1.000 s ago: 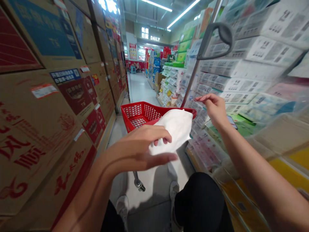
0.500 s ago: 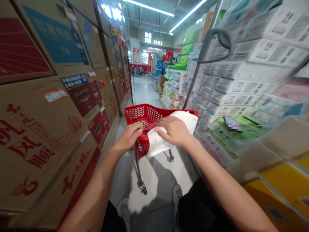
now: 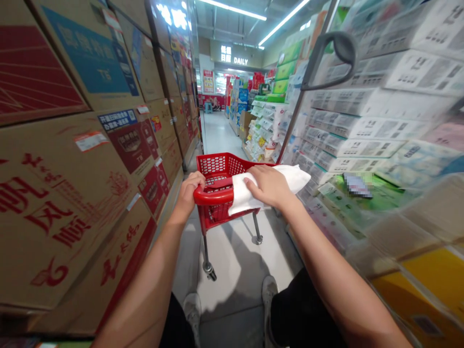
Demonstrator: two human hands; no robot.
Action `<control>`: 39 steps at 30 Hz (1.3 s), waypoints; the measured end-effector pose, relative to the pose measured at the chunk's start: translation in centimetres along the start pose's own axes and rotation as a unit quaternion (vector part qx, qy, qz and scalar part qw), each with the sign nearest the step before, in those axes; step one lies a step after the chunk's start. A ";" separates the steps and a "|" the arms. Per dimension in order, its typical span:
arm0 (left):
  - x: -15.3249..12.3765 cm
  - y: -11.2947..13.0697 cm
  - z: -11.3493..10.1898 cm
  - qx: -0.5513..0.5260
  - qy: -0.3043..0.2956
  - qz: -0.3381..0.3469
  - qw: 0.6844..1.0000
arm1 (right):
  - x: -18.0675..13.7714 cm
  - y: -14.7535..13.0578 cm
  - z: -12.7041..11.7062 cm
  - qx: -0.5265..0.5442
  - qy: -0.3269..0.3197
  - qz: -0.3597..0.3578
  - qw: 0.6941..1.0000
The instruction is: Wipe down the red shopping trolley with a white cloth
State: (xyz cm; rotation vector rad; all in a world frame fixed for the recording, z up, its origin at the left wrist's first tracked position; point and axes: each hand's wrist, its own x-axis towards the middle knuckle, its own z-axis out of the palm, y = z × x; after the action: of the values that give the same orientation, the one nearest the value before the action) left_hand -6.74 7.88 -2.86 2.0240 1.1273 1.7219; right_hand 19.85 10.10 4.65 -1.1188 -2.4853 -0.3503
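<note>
A red plastic shopping trolley (image 3: 217,166) stands in the aisle just ahead of my feet. My left hand (image 3: 190,189) is closed round the left end of its red rim. A white cloth (image 3: 293,176) lies draped over the rim's right side. My right hand (image 3: 267,186) lies on top of that cloth, pressing it against the rim with the fingers laid over it. Part of the cloth hangs down in front of the basket.
Stacked cardboard cartons (image 3: 65,159) wall the aisle's left side. Shelves of packaged tissue (image 3: 362,130) line the right, with a grey trolley handle (image 3: 333,53) rising before them. The pale floor (image 3: 217,130) runs on to a "DAILY" sign (image 3: 235,55).
The left hand carried the cloth to the trolley and then gripped the rim. The right hand came off the shelf side onto the cloth. The trolley has rolled a little forward.
</note>
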 end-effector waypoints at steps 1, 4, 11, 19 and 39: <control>0.1 -0.2 0.0 -0.003 0.000 0.000 1.000 | 0.3 -1.3 -0.1 0.005 -0.003 -0.024 1.000; 0.6 -0.8 0.1 -0.016 -0.004 0.004 1.000 | 0.9 -4.7 -0.1 0.031 -0.022 -0.074 0.997; 1.3 -1.3 -0.9 -0.023 -0.026 -0.023 0.999 | 0.8 -2.9 -0.8 0.111 0.027 -0.066 0.991; 0.0 6.7 -0.3 0.191 -0.098 0.018 0.976 | -0.1 0.7 -1.3 -0.004 -0.036 0.020 0.999; -0.8 2.9 0.3 0.364 0.098 0.054 0.925 | -0.1 1.2 -0.5 -0.026 -0.046 0.057 0.997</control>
State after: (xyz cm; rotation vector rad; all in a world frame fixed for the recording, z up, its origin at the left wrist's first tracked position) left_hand -5.33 5.45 -1.69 2.3690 1.9935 1.7467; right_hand 20.95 10.65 5.09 -1.3193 -2.4910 -0.3405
